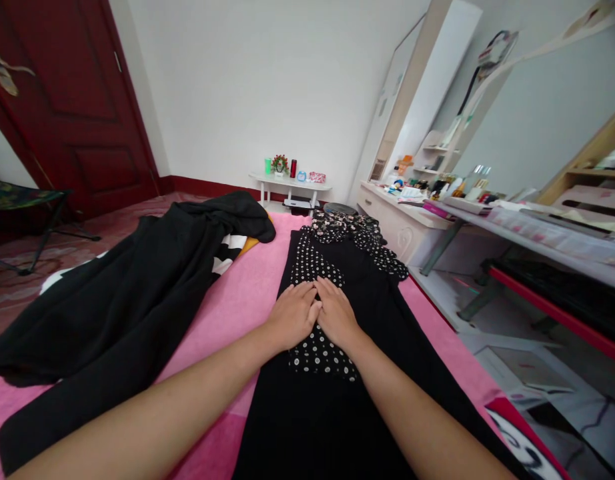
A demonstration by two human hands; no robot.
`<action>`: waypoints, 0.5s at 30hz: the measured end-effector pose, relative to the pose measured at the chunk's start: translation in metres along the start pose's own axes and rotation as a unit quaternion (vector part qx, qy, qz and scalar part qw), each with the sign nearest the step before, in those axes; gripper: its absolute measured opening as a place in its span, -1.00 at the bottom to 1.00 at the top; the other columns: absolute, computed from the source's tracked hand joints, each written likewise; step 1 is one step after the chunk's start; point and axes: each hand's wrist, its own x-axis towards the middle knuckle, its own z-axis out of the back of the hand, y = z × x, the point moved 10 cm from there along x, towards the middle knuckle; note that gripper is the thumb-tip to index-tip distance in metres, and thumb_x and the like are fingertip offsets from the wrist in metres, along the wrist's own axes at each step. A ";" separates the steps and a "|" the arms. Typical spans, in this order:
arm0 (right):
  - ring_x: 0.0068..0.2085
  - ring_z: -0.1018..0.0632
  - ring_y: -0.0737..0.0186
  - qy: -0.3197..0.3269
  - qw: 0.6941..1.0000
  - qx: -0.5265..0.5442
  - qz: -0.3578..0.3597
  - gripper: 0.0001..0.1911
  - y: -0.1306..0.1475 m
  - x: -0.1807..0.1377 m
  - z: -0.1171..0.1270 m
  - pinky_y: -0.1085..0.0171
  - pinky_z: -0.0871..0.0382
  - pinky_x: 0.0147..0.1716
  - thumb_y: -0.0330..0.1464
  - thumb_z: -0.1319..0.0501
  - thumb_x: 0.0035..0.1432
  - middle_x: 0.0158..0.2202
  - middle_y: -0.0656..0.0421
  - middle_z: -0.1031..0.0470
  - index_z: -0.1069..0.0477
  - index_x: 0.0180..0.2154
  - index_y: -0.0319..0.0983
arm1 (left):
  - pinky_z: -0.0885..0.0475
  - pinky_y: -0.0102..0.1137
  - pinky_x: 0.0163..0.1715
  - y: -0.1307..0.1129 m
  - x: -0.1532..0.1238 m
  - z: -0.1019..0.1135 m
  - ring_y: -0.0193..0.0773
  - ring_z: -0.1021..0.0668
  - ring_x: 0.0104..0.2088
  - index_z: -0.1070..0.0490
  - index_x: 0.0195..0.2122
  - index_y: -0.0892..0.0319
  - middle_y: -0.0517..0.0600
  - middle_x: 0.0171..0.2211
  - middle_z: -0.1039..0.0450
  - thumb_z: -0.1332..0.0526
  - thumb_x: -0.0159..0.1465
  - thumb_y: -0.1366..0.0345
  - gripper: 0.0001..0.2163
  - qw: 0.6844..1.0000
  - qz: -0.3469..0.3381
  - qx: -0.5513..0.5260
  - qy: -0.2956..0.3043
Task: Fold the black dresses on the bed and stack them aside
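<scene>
My left hand (293, 315) and my right hand (337, 313) lie flat, side by side, with their fingertips close together. Both rest palm down on a black sleeve-like strip with white dots (323, 355). That strip lies lengthwise over a long black garment (307, 420) spread out before me. At the far end, bunched fabric with a small floral and dotted pattern (347, 230) appears to belong to the same patterned piece. Neither hand grips anything, and the cloth under the palms is hidden.
A heap of black clothing (137, 287) lies to the left on the pink bedspread (227, 320). Beyond the bed stands a small white table (260, 177) with little items. A dresser (387, 207) and a cluttered desk (537, 233) flank the right side; a folding stool (32, 207) stands far left.
</scene>
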 end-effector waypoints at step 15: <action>0.26 -0.14 0.15 -0.017 1.000 0.018 0.011 -0.44 -0.003 0.005 -0.001 0.10 0.04 0.24 -0.46 0.04 0.12 0.25 0.02 -0.16 -0.20 0.18 -0.36 | -0.13 -0.17 0.18 -0.003 0.000 0.009 -0.17 -0.30 0.15 -0.28 0.13 0.15 0.04 0.16 -0.27 0.11 0.37 0.22 -0.62 0.999 -0.018 -0.015 -0.026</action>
